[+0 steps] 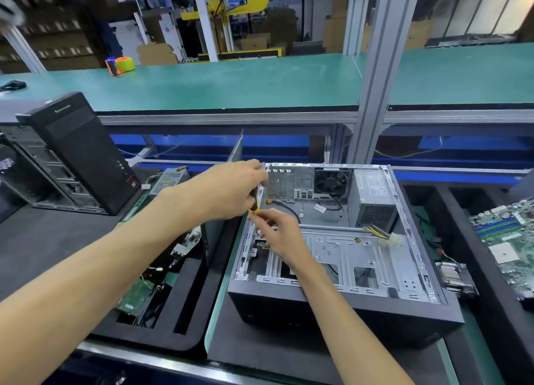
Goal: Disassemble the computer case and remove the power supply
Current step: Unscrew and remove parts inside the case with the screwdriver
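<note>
An open computer case point(341, 306) lies on its side before me, its interior facing up. The grey power supply point(372, 199) sits in the case's far right corner, with its yellow-and-black cable bundle point(384, 234) trailing toward me. My left hand point(231, 191) grips a black-and-yellow screwdriver point(254, 202) over the case's left wall. My right hand point(277, 234) pinches the screwdriver's yellow lower end just below the left hand. A black fan point(329, 180) is mounted on the rear panel beside the power supply.
A black tower case point(78, 153) stands at the left. A black foam tray point(161, 292) holds circuit boards and a second power supply point(170, 179). A motherboard point(508, 240) lies at the right. A green bench with a tape roll point(124, 65) runs behind, past a grey post point(372, 95).
</note>
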Tool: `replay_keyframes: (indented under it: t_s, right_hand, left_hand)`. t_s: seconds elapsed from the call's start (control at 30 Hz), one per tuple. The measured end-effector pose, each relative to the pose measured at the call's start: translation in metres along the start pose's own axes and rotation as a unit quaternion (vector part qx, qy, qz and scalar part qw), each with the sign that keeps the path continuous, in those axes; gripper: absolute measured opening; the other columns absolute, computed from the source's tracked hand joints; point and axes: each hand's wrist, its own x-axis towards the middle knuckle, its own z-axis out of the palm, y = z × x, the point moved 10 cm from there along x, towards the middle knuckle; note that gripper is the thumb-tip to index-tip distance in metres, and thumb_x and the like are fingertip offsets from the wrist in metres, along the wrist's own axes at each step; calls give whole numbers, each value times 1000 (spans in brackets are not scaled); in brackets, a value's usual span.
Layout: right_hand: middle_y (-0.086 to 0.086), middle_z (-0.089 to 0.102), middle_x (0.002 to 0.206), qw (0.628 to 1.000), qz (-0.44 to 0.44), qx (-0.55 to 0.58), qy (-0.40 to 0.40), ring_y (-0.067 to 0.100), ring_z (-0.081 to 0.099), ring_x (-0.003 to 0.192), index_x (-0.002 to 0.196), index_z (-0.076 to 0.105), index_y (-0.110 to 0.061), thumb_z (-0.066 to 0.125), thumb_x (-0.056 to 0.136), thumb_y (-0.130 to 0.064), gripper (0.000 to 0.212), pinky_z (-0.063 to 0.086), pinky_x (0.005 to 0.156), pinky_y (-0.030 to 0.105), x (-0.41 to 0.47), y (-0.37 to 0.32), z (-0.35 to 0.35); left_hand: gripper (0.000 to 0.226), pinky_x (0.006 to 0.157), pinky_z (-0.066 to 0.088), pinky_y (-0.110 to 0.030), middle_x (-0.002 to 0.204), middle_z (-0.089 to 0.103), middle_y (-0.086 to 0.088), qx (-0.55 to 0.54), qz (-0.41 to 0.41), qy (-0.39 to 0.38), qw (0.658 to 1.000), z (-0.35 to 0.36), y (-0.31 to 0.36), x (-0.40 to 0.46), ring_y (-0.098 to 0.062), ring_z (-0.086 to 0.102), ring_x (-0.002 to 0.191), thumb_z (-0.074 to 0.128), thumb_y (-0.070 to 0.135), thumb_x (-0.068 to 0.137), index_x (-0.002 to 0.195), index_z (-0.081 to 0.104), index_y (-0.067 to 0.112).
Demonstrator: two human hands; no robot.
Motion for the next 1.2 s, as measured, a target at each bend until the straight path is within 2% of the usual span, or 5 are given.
replay_keyframes:
  t_s: [0.23, 0.43, 0.67, 0.87, 1.2]
  right_hand:
    - [-3, 65, 88, 997, -52, -54, 8, 11, 62, 79, 100, 78, -16, 72, 94, -27, 14, 50, 73, 22, 1, -5, 0]
    - [-6, 66, 87, 999, -39, -28, 9, 11, 63, 78, 100, 77, -9, 70, 95, -25, 18, 57, 75, 42, 2, 0, 0]
    - [-11, 66, 86, 998, -46, -41, -6, 3, 61, 72, 103, 78, -12, 69, 96, -23, 16, 49, 70, 22, 1, 0, 5]
    - [-5, 68, 87, 998, -41, -43, 0, 6, 61, 79, 102, 78, -12, 70, 95, -25, 17, 45, 69, 19, 2, 3, 4]
    - [-12, 59, 89, 996, -38, -82, -24, 6, 59, 85, 109, 77, -23, 61, 99, -36, 23, 52, 78, 29, 2, 5, 10]
  left_hand:
    - [44, 65, 53, -37, 66, 52, 1, 121, -144, 56, 981, -9, -23, 5, -23, 61, 67, 37, 45, 105, 78, 54, 15]
    - [30, 80, 52, -37, 114, 55, 2, 0, -32, -2, 999, 6, -13, -1, -22, 60, 97, 56, 34, 98, 125, 55, 22]
    - [64, 48, 30, -29, 60, 48, 1, 164, -151, 39, 974, -4, -26, 3, -16, 45, 51, 27, 65, 100, 63, 45, 16]
    - [35, 92, 49, -36, 124, 59, 6, -60, -19, -29, 998, 5, -16, 1, -18, 57, 110, 60, 30, 96, 131, 59, 26]
    - [59, 50, 40, -29, 70, 56, 3, 132, -127, 45, 982, -3, -35, 3, -16, 54, 57, 27, 66, 98, 76, 52, 17]
